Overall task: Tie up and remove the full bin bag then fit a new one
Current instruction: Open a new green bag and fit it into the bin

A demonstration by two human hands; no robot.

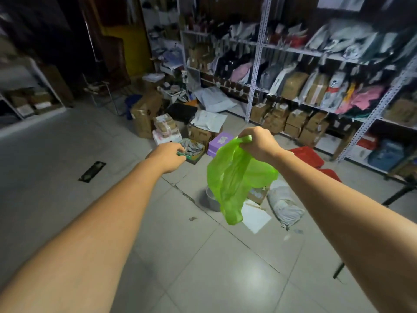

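A thin bright green bin bag (234,179) hangs limp and partly unfolded from my right hand (259,145), which pinches its top edge at chest height. My left hand (168,158) is stretched out to the left, fingers closed on a small dark green item (182,154); what it is I cannot tell. On the floor behind the hanging bag stands a small grey bin (211,199), mostly hidden by the bag. To the right of the bin, a stuffed grey bag (285,206) lies on the tiles.
White paper (255,216) lies by the bin. Ahead are cardboard boxes (146,114), an open box of scraps (194,150) and a purple box (220,142). Red crates (306,155) sit below metal shelving (259,64) on the right. A dark floor plate (92,171) is on the left.
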